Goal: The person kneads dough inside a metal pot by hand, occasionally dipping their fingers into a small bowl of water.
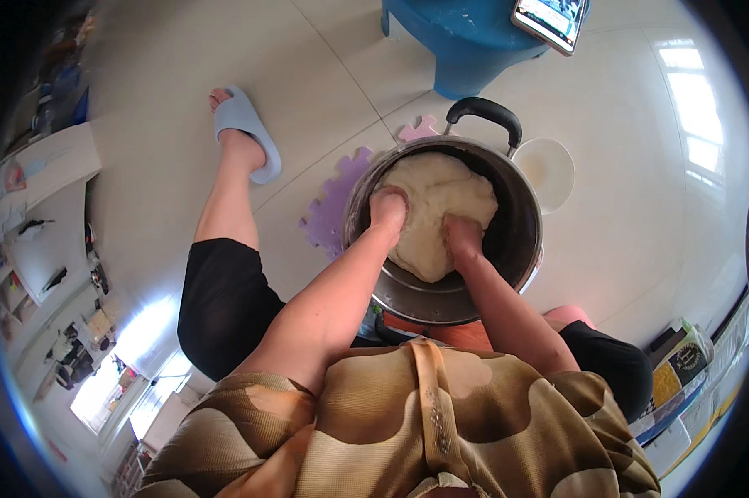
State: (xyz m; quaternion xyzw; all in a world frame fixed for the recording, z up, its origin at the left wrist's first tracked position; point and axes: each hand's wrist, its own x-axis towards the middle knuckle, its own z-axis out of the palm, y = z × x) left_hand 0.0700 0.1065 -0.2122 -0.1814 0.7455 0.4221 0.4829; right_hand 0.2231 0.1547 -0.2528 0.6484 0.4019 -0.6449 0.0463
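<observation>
A large mass of pale dough (440, 180) fills much of a deep metal pot (405, 295). My left hand (390, 207) presses into the dough's left side, its fingers sunk out of sight. To the right and a little nearer to me, my right hand (463, 236) pushes into the dough's lower right part. Its fingers are hidden too, so I cannot tell whether either hand is closed. Dark bare pot wall shows along the right of the dough.
Beyond the pot's black handle (486, 112) stands a blue plastic stool (468, 37) with a phone (549, 22) on it. A pale bowl (552, 174) sits right of the pot. Purple foam mat (334, 208) shows at its left. Packages (679, 361) lie at right.
</observation>
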